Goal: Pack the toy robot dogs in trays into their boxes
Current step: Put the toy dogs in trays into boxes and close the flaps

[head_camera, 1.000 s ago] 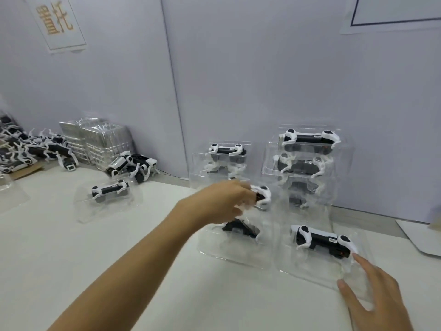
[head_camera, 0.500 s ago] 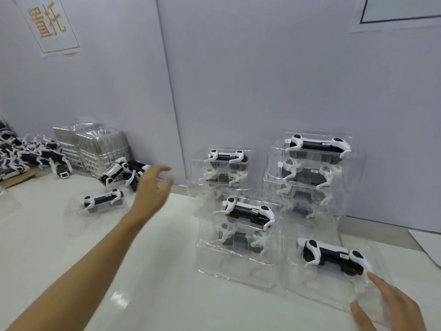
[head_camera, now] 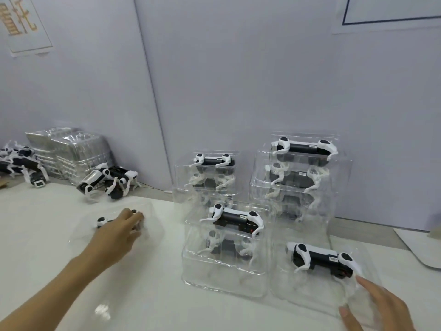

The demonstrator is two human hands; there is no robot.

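Observation:
Black-and-white toy robot dogs sit in clear plastic trays on the white table. My left hand point(head_camera: 119, 231) lies over a dog point(head_camera: 102, 221) in a lone tray point(head_camera: 152, 225) at left, fingers curled round its body. My right hand point(head_camera: 374, 306) rests with spread fingers on the near edge of the front right tray point(head_camera: 317, 295), which holds one dog point(head_camera: 322, 258). Beside it stands a two-tray stack point(head_camera: 224, 275) topped by a dog point(head_camera: 236, 219). Behind are two taller stacks point(head_camera: 338, 163) point(head_camera: 207, 173) against the wall.
Loose dogs point(head_camera: 109, 179) lie at the back left near a pile of empty trays point(head_camera: 71, 151); several more dogs point(head_camera: 19, 163) are at the far left edge. A white sheet point(head_camera: 420, 247) lies at the right. The wall stands close behind the stacks.
My left hand let go of the dog on the middle stack, swung left and came down onto the dog in the lone tray. My right hand stayed on the front right tray.

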